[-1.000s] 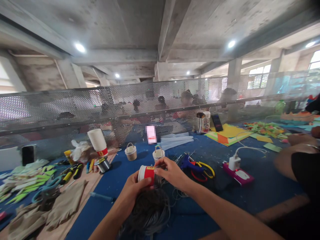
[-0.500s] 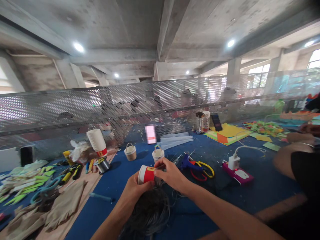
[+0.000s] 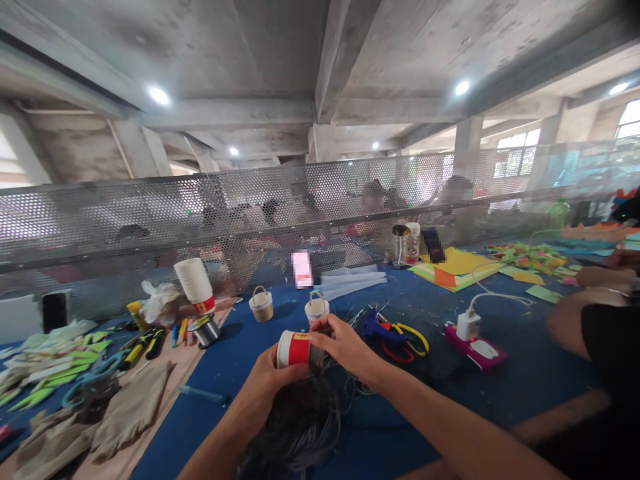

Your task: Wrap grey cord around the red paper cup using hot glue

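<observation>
In front of me a white paper cup with a red band [image 3: 299, 349] lies tilted on its side in the air. My left hand [image 3: 273, 370] is closed around its left and lower side. At the cup's right end, the thumb and fingers of my right hand [image 3: 340, 343] press together on its edge; anything thin between them is hidden. Just beyond my hands stands a small bucket with a looped handle [image 3: 317, 309], and a second small bucket [image 3: 261, 306] sits to its left. Below the cup is a dark, blurred bundle of strands [image 3: 303, 423].
Pliers with red and yellow handles [image 3: 413, 339] lie to the right, near a magenta power block [image 3: 477, 347]. Stacked paper cups [image 3: 194, 283], a wire spool [image 3: 206, 331] and gloves [image 3: 133, 410] are on the left. A phone [image 3: 302, 269] leans against the mesh divider [image 3: 240, 233]. Another person's arm [image 3: 575, 320] rests at right.
My right hand has shifted very slightly at the cup's right end, with its fingers lying more over the edge. My left hand holds the cup in nearly the same place.
</observation>
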Demonstrator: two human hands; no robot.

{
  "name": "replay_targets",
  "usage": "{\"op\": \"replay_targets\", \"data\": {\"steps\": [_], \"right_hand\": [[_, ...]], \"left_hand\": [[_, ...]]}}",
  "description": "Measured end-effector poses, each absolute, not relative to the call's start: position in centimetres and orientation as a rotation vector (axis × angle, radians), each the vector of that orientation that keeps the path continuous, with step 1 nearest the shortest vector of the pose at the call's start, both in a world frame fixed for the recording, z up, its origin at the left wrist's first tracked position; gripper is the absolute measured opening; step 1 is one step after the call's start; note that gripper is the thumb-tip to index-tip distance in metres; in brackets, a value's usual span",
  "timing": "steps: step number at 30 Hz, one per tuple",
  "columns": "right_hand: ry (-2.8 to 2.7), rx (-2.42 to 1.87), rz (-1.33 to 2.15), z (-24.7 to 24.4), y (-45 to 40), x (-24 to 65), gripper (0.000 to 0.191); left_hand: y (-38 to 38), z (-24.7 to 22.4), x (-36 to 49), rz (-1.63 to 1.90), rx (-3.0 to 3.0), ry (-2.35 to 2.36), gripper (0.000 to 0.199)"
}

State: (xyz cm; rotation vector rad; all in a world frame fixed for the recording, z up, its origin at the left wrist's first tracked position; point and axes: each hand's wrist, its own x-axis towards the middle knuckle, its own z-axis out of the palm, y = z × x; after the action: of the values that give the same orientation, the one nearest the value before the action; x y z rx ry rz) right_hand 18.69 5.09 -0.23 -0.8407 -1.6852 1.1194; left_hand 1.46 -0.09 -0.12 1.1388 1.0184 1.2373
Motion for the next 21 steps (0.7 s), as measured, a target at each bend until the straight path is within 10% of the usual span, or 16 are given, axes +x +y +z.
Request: {"op": "replay_targets", "data": {"steps": [21], "right_hand": [[-1.528, -0.697, 1.425, 1.2, 4.5, 19.5, 0.032]], "left_hand": [[-0.4, 1.0, 0.8, 1.251, 1.027, 0.835, 0.033]]}}
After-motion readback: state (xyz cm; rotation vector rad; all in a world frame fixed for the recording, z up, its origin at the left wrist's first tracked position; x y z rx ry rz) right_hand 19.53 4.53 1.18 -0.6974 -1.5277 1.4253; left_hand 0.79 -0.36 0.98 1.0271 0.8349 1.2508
